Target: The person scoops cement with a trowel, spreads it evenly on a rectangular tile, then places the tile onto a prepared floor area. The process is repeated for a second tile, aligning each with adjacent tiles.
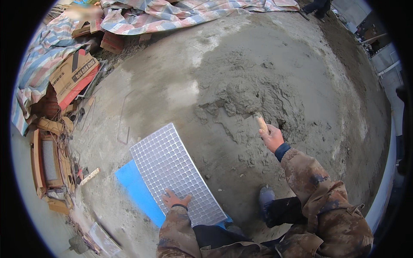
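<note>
My right hand is closed round the light wooden handle of a trowel. The trowel's blade is hard to make out against the heap of wet grey mortar in front of it. My left hand lies with its fingers spread on the near part of a large rectangular tile. Rows of small raised grey squares cover the tile's upward face. Under its left side a bright blue sheet sticks out. The tile slants away from my legs, to the left of the mortar.
Wet mortar is spread over the concrete floor around the heap. Striped tarpaulin and cardboard boxes lie at the far left. Wooden frames and a short wood strip are on the left. Another person's legs show at the far right.
</note>
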